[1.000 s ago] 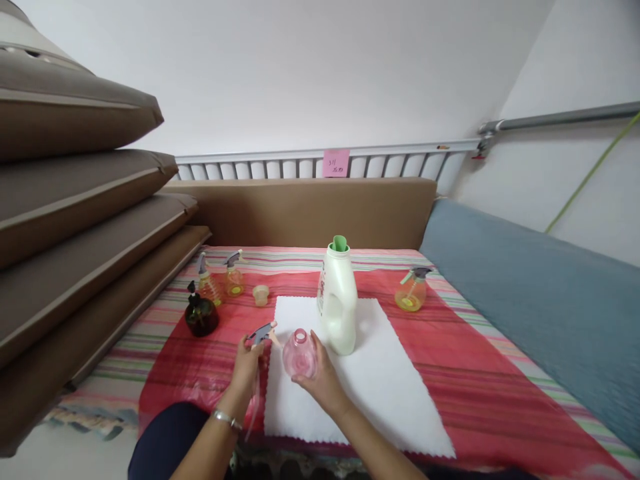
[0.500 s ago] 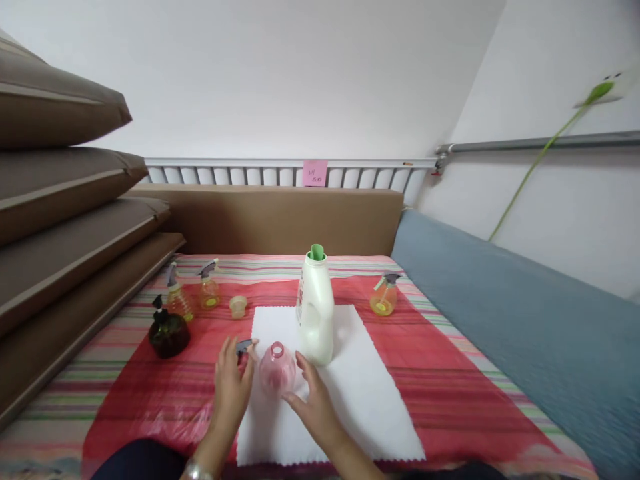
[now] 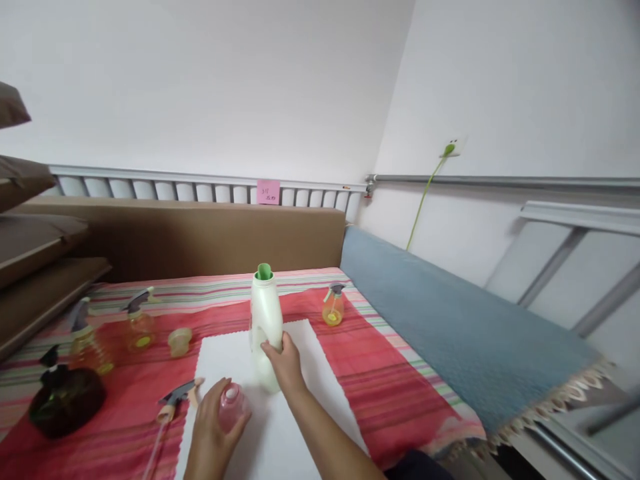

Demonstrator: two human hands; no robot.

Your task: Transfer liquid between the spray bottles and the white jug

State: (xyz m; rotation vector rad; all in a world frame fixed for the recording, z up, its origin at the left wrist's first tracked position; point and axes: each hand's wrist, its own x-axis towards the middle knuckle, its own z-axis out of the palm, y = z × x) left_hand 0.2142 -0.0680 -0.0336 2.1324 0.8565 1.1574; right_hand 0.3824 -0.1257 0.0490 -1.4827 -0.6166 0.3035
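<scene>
My right hand (image 3: 287, 363) is wrapped round the handle of a tall pale green jug (image 3: 267, 313), which stands upright with a green spout in its open mouth. My left hand (image 3: 216, 423) grips a small pink clear bottle (image 3: 233, 410) with its top off, on the white mat (image 3: 295, 440). To the left of that hand lies a grey and peach spray head (image 3: 175, 400) with its thin tube, partly on the red cloth.
At left stand a dark pump bottle (image 3: 67, 397) and two yellowish spray bottles (image 3: 140, 330), near a pale yellow cap (image 3: 180, 341). Another yellow spray bottle (image 3: 333, 309) stands right of the jug. Brown cushions (image 3: 43, 247) are stacked at the left edge.
My right hand has left the pink bottle's side and taken the jug's handle. My left hand has moved from beside the spray head onto the pink bottle. The view has turned right.
</scene>
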